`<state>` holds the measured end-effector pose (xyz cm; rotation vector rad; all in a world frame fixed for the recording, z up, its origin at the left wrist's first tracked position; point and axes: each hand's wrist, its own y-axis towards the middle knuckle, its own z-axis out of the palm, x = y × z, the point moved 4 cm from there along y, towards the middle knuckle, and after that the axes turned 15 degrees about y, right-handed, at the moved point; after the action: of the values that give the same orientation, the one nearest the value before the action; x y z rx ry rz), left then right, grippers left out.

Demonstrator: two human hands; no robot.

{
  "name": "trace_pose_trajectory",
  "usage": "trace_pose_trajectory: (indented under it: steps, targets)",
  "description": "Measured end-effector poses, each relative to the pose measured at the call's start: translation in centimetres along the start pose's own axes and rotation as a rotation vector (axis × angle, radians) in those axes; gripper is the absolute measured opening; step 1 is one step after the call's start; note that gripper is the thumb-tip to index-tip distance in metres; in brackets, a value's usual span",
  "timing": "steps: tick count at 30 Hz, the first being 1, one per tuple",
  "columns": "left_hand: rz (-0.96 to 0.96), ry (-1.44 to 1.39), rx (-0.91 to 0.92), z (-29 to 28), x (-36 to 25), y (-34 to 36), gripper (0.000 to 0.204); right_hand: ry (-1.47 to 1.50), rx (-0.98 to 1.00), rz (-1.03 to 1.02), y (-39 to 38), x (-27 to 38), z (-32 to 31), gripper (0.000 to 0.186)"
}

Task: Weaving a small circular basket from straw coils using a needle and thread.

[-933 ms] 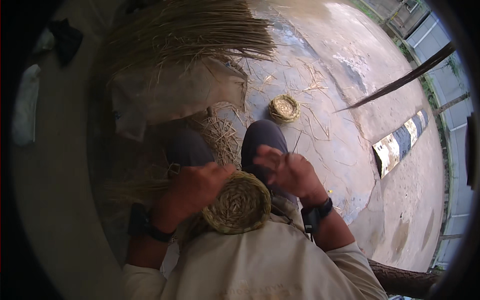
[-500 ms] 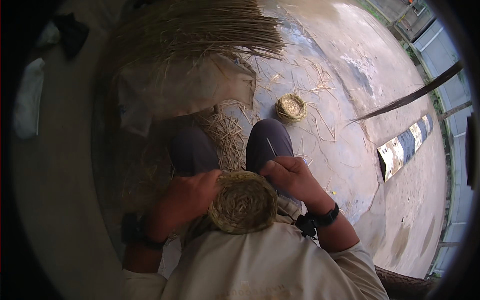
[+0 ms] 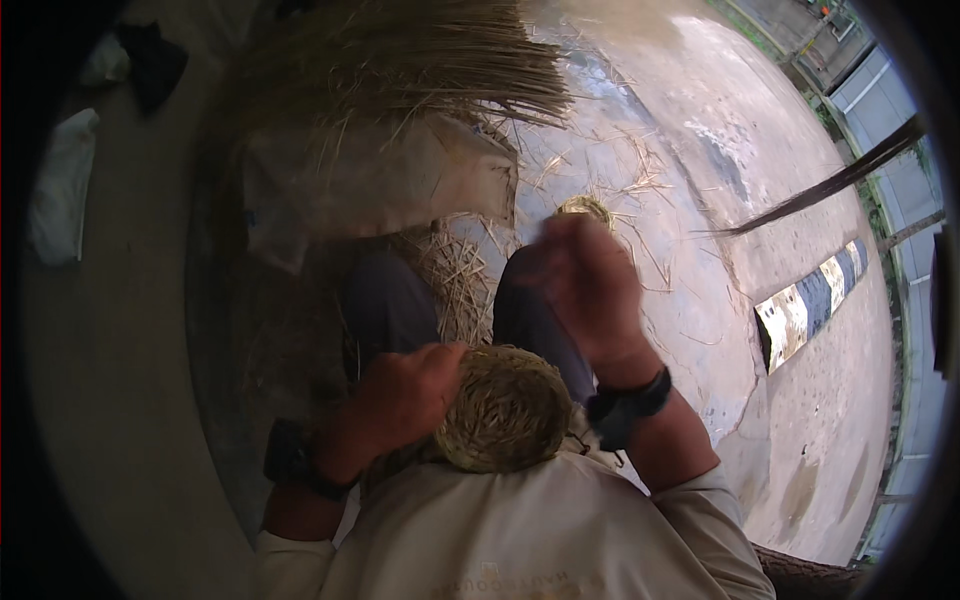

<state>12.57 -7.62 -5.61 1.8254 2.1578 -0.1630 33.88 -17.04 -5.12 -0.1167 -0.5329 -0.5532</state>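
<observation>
Concrete floor (image 3: 760, 200) fills most of the view, with loose straw scattered across it. Big straw bundle (image 3: 420, 70) lies at the top, stalk ends fanned toward the right, on top of a pale sack (image 3: 370, 180). Person seated, knees in dark trousers (image 3: 385, 300), more straw between the legs. Black-and-white striped block (image 3: 810, 305) sits on the floor at right, well apart from the work. White bag (image 3: 62, 190) at far left. Round woven straw piece (image 3: 505, 410) is in the lap, close against the shirt, just right of the left hand (image 3: 415, 395). Left grip is clamped on the woven piece's left edge. Right hand (image 3: 590, 285) is raised above the right knee, clear of the piece, motion-blurred; cannot tell whether its grip is together or apart. Dark watch (image 3: 625, 410) on the right wrist. Small woven coil (image 3: 585, 208) on the floor, partly hidden behind the right hand.
</observation>
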Motion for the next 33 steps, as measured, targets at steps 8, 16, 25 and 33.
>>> trace_pose_trajectory:
  steps: [8,16,25,33]
  targets:
    - [-0.116,-0.161,-0.016,0.8,1.9,-1.7,0.040,-0.826,1.147,-0.001,-9.5,-7.2,7.9,0.023]
    - [-0.194,-0.359,0.089,-0.1,2.3,-0.8,0.026,-0.928,1.079,0.052,-9.7,-7.1,6.0,0.023]
    - [-0.537,-0.056,-0.126,1.0,8.2,-4.1,0.022,-1.554,0.104,0.182,-8.2,8.6,-1.5,0.012]
    - [-0.960,0.511,-0.275,-11.7,22.8,-13.4,0.027,-2.239,-0.662,-0.247,-20.2,35.1,-26.9,0.034]
